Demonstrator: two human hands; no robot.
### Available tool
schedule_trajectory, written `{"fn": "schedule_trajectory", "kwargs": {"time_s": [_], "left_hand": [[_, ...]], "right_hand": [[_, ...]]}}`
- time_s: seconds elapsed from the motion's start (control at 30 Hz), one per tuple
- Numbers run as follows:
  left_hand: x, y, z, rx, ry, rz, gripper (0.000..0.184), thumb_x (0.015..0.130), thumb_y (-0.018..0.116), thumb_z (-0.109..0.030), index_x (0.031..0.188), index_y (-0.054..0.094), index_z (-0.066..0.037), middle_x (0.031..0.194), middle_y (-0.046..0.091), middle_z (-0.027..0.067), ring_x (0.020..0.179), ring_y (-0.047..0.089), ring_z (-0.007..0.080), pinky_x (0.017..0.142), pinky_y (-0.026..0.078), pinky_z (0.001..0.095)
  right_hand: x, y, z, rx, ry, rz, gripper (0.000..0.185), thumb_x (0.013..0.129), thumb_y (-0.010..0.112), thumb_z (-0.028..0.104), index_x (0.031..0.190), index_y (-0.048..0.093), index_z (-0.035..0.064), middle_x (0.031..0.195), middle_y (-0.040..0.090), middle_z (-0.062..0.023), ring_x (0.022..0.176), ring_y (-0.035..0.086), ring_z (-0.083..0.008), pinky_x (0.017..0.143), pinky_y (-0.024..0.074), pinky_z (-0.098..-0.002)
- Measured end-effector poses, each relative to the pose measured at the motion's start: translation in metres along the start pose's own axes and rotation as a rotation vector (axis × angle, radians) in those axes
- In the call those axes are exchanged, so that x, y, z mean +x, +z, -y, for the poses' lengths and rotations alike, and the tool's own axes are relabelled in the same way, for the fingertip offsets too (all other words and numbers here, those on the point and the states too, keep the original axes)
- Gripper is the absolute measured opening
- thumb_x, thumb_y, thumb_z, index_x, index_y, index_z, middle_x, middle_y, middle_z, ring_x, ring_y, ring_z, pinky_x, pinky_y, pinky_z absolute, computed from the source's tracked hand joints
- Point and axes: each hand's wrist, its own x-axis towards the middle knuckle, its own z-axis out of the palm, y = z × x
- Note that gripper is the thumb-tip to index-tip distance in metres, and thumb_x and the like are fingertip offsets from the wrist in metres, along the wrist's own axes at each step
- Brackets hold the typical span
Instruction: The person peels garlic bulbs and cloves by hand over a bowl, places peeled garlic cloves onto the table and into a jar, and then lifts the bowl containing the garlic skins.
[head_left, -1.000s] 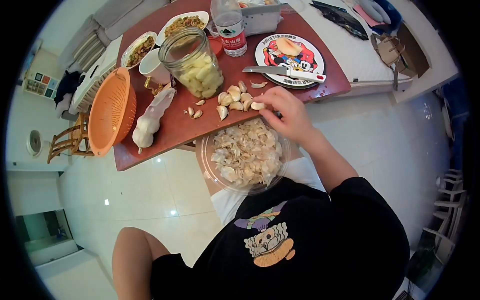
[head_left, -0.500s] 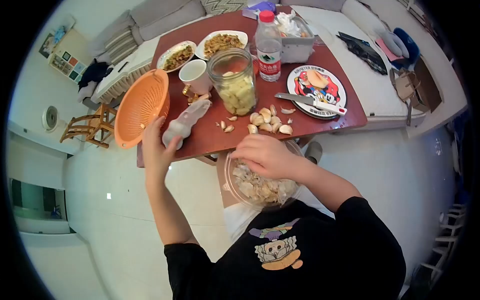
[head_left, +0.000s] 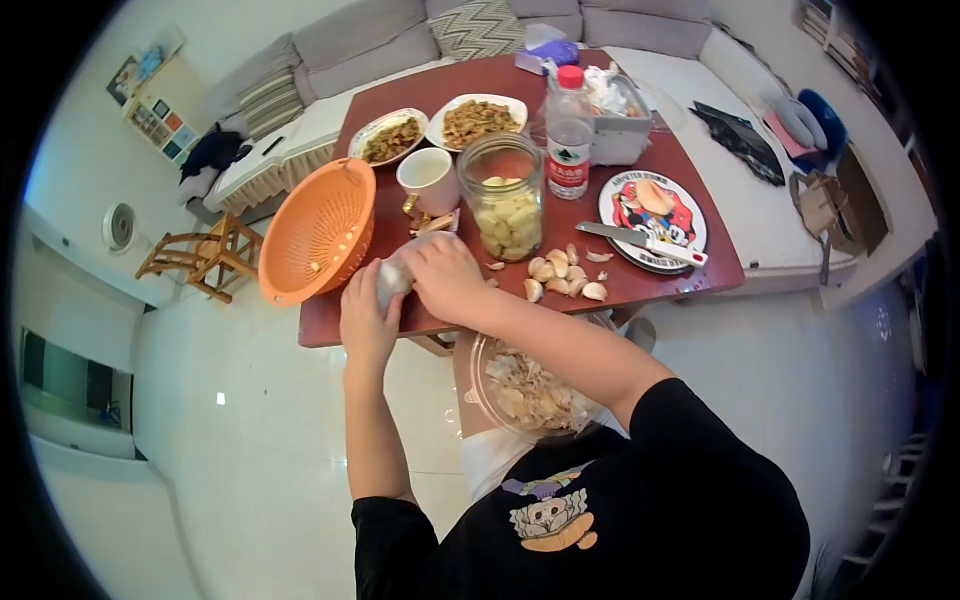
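At the table's near left edge, both hands are on a translucent white tube-like sleeve. My left hand grips its near end, thumb against the side. My right hand is closed over its other end, covering much of it. Just left stands an orange colander with a small garlic clove in it. Unpeeled garlic cloves lie right of my right hand. Behind them is a glass jar partly filled with peeled cloves. Below the table edge, a clear bowl holds garlic skins.
A white mug stands behind my hands. Two dishes of food sit farther back. On the right are a water bottle, a grey bin and a cartoon plate with a knife across it.
My right hand has moved from above the bowl of skins up and left onto the sleeve. My left hand has closed on the sleeve. The whole view has shifted slightly.
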Motion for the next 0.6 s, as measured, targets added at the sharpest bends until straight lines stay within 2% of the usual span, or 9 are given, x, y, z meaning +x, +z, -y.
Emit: {"fn": "schedule_trajectory", "kwargs": {"time_s": [0.03,0.13,0.17,0.27,0.37,0.47,0.5,0.6], "left_hand": [[0.000,0.000,0.001,-0.008,-0.005,0.016,0.054,0.077,0.067,-0.010,0.126,0.047,-0.005,0.124,0.051,0.0170,0.116,0.047,0.0350,0.098,0.037,0.0422],[0.000,0.000,0.003,-0.031,0.034,0.011,0.053,0.077,0.067,-0.010,0.126,0.047,-0.005,0.124,0.051,0.0168,0.116,0.047,0.0349,0.098,0.037,0.0417],[0.000,-0.001,0.002,-0.028,0.035,0.010,0.053,0.077,0.067,-0.010,0.126,0.047,-0.005,0.124,0.051,0.0167,0.115,0.047,0.0348,0.098,0.037,0.0417],[0.001,0.002,0.000,-0.024,0.018,-0.001,0.052,0.077,0.067,-0.010,0.126,0.048,-0.006,0.123,0.052,0.0164,0.115,0.047,0.0344,0.097,0.037,0.0418],[0.000,0.006,0.001,-0.004,-0.041,-0.035,0.051,0.078,0.067,-0.012,0.125,0.049,-0.007,0.122,0.052,0.0162,0.113,0.048,0.0342,0.097,0.038,0.0420],[-0.002,0.008,0.003,0.035,-0.072,-0.077,0.052,0.077,0.068,-0.013,0.125,0.049,-0.007,0.121,0.052,0.0160,0.111,0.048,0.0349,0.095,0.038,0.0423],[-0.002,0.009,0.004,0.040,-0.077,-0.089,0.053,0.076,0.068,-0.013,0.125,0.049,-0.007,0.121,0.052,0.0159,0.110,0.048,0.0354,0.095,0.039,0.0426],[-0.002,0.011,0.006,0.022,-0.085,-0.088,0.054,0.075,0.069,-0.014,0.125,0.049,-0.008,0.121,0.052,0.0159,0.109,0.048,0.0358,0.094,0.039,0.0429]], "right_hand": [[0.002,0.002,-0.002,-0.017,-0.025,-0.072,0.024,0.076,0.053,0.013,0.097,0.058,0.0036,0.093,0.062,-0.0129,0.096,0.052,-0.0300,0.085,0.0379,-0.0411],[-0.001,-0.001,-0.006,0.015,0.025,0.080,0.020,0.076,0.053,0.012,0.093,0.060,0.0041,0.089,0.062,-0.0121,0.092,0.053,-0.0288,0.082,0.0381,-0.0396],[-0.003,0.004,-0.008,0.017,0.004,0.039,0.016,0.075,0.054,0.011,0.088,0.060,0.0046,0.085,0.062,-0.0117,0.089,0.053,-0.0283,0.078,0.0384,-0.0382],[-0.003,-0.007,-0.004,0.047,0.012,0.175,0.021,0.074,0.054,0.009,0.093,0.060,0.0036,0.090,0.061,-0.0124,0.092,0.052,-0.0287,0.083,0.0387,-0.0400],[-0.010,-0.017,0.005,0.129,-0.039,0.016,0.033,0.076,0.056,0.010,0.108,0.057,0.0019,0.108,0.055,-0.0171,0.105,0.048,-0.0325,0.094,0.0357,-0.0449],[-0.038,-0.042,0.018,0.046,0.122,-0.004,0.047,0.075,0.062,0.011,0.120,0.050,0.0028,0.125,0.043,-0.0192,0.118,0.040,-0.0378,0.103,0.0289,-0.0486],[-0.046,-0.045,0.016,-0.018,0.225,0.135,0.055,0.078,0.062,0.016,0.128,0.043,0.0012,0.136,0.033,-0.0252,0.127,0.030,-0.0435,0.106,0.0248,-0.0508],[-0.064,-0.031,0.005,-0.046,0.284,0.197,0.058,0.081,0.059,0.018,0.132,0.039,-0.0010,0.140,0.029,-0.0292,0.133,0.023,-0.0421,0.108,0.0188,-0.0513]]}}
